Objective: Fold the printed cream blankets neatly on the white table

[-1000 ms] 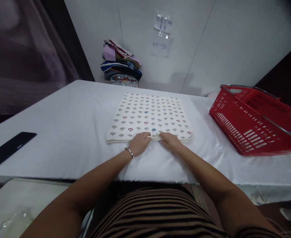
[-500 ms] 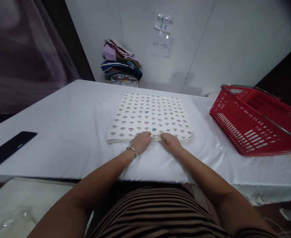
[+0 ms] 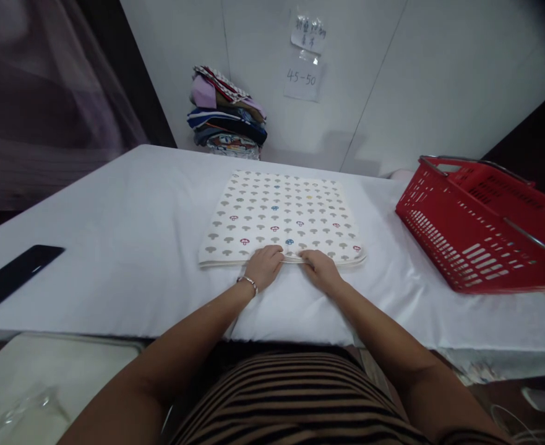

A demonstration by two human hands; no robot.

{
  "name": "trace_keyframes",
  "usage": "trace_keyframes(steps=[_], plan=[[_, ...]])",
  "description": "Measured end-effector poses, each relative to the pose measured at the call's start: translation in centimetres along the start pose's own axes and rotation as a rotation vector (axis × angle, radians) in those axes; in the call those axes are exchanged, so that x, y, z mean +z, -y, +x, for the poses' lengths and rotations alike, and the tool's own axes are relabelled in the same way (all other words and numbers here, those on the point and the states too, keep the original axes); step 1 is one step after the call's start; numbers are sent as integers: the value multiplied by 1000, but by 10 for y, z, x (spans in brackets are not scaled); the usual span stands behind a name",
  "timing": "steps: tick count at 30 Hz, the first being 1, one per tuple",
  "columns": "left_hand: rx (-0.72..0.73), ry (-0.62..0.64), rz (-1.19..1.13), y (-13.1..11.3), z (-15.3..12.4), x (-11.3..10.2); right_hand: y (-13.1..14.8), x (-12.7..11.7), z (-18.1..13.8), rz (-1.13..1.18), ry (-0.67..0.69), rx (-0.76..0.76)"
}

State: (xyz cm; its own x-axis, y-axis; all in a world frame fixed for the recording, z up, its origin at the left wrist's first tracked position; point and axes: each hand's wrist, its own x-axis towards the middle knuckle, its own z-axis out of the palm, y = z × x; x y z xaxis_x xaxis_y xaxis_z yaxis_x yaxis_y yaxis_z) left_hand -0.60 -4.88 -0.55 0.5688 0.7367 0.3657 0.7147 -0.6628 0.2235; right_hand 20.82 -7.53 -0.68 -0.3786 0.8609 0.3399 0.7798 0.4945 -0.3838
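Observation:
A cream cloth (image 3: 276, 213) printed with grey and coloured mushrooms lies folded in layers, flat on the white-covered table (image 3: 128, 247). My left hand (image 3: 265, 266), with a bracelet at the wrist, is closed on the middle of its near edge, fingers on top. A short gap to the right, my right hand (image 3: 321, 268) pinches the same edge, its fingertips over the layers. Both thumbs are mostly hidden. Between the hands the stacked layers of the edge show.
A red plastic basket (image 3: 458, 241) with metal handles stands at the table's right. A dark phone-like slab (image 3: 15, 278) lies at the left. Folded fabrics (image 3: 228, 114) are piled by the wall behind. Handwritten papers (image 3: 302, 80) hang on the wall.
Both hands stay on the cloth's near edge in almost the same place. The view has shifted very slightly; the cloth looks unchanged.

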Motion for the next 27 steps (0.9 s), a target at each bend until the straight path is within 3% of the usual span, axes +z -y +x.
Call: trace_keyframes(steps=[18,27], plan=[[18,29,41,-3,-1,0,3,1,0,33,-22,46],[106,-81,31,-12,-9,-9,3,0,-1,65,-42,1]])
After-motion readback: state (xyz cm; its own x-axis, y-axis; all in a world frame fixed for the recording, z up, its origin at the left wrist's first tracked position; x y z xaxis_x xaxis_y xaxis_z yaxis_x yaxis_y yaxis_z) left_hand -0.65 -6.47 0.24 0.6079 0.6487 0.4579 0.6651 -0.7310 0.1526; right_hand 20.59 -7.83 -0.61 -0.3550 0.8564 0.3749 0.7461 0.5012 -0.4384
